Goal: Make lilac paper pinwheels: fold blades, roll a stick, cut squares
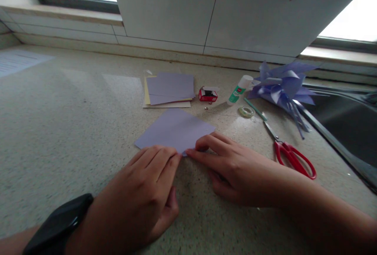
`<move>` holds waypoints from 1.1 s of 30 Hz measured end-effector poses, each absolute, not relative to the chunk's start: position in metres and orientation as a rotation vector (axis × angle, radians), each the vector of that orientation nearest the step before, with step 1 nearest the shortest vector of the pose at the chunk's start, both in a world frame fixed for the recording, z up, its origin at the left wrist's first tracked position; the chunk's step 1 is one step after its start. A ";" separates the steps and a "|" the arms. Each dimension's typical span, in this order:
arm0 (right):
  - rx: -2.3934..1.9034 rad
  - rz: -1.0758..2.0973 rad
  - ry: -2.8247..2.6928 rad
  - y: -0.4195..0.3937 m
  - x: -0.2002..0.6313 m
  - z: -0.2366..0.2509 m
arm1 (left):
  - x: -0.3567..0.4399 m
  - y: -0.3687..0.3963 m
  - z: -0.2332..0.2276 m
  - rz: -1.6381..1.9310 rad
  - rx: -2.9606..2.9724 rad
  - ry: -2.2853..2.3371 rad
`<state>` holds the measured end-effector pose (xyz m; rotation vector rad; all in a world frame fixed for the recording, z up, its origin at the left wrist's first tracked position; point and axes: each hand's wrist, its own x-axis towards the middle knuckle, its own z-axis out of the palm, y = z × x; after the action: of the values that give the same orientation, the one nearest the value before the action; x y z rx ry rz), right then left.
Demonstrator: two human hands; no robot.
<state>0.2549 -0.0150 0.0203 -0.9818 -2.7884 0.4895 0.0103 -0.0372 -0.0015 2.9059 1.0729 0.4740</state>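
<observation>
two hands [138, 192] [229, 164] press lilac paper [173, 129], grip unclear, long axis crosswise, corner pointing away.

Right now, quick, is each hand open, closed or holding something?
Left hand: curled, touching the nearer purple sheet; grip unclear.
Right hand: partly curled, touching the same sheet; grip unclear.

the left hand [138, 192] partly hides the lilac sheet [175, 130].
</observation>
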 end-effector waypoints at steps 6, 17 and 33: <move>-1.017 0.506 -2.791 -0.015 0.253 0.019 | 0.012 -0.036 -0.001 0.488 2.879 1.090; -1.002 0.485 -2.815 -0.015 0.254 0.020 | 0.012 -0.036 -0.001 0.498 2.878 1.088; -1.036 0.555 -2.757 -0.013 0.250 0.019 | 0.011 -0.036 -0.003 0.536 2.934 1.122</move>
<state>0.2499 -0.0135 0.0191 -1.0359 -2.7567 0.5551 0.0106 -0.0356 -0.0027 2.9340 1.1223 0.5365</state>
